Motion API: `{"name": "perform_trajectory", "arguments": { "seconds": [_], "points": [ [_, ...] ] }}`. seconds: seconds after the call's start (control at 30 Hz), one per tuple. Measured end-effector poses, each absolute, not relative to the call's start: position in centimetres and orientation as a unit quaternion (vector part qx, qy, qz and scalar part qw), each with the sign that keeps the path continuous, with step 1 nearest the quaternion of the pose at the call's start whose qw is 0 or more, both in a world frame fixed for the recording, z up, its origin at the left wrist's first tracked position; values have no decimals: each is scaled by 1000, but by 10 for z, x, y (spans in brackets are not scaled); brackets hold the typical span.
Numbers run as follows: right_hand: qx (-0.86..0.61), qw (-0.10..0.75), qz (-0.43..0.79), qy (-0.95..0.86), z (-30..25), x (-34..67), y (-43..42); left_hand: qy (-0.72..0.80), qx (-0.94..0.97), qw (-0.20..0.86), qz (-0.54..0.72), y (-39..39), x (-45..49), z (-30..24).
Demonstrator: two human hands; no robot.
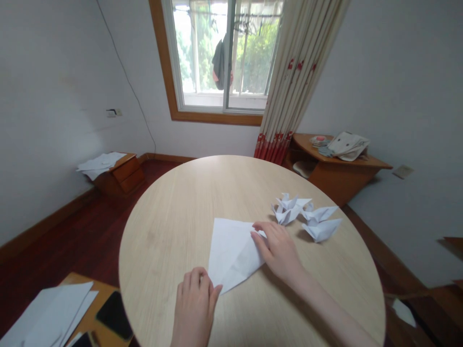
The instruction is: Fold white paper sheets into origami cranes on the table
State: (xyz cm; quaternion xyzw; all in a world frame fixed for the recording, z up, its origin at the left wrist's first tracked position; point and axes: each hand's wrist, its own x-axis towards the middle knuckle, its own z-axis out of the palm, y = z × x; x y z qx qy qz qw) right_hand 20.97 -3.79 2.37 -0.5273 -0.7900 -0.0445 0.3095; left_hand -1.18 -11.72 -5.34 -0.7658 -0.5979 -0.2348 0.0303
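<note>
A white sheet of paper [231, 246] lies on the round wooden table, its lower right part folded over in a slanting flap. My right hand [277, 248] grips the sheet's right side, with thumb and fingers closed at the folded edge. At the lower left corner, my left hand [195, 301] has its fingers curled and its thumb against the paper, the corner between thumb and forefinger. Folded paper birds [321, 226] stand in a group beyond my right hand, apart from the sheet.
The round table [162, 231] has a curved edge. At lower left, paper sheets [47, 313] and a dark phone [115, 314] lie on a low wooden surface. A small cabinet [125, 176] and a corner desk [336, 178] stand by the walls. A curtain [289, 82] hangs beside the window.
</note>
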Motion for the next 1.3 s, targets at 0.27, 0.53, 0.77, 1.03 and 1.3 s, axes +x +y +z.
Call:
{"name": "perform_trajectory", "arguments": {
  "seconds": [0.27,0.53,0.77,1.03,1.3],
  "points": [
    [-397,355,-160,-831,16,180,-61,-582,-770,18,-260,-117,-12,-58],
    [-382,292,-115,-869,-7,188,-61,-571,-773,26,-274,-119,-9,-54],
    [-401,260,-104,-872,-8,191,-56,-520,-798,6,-306,-120,-9,-51],
    [-392,200,-115,-890,-8,195,-58,-460,-826,-11,-325,-118,-6,-43],
    [-363,173,-117,-908,-12,191,-54,-466,-820,-57,-329,-120,-5,-43]
  ]
}}
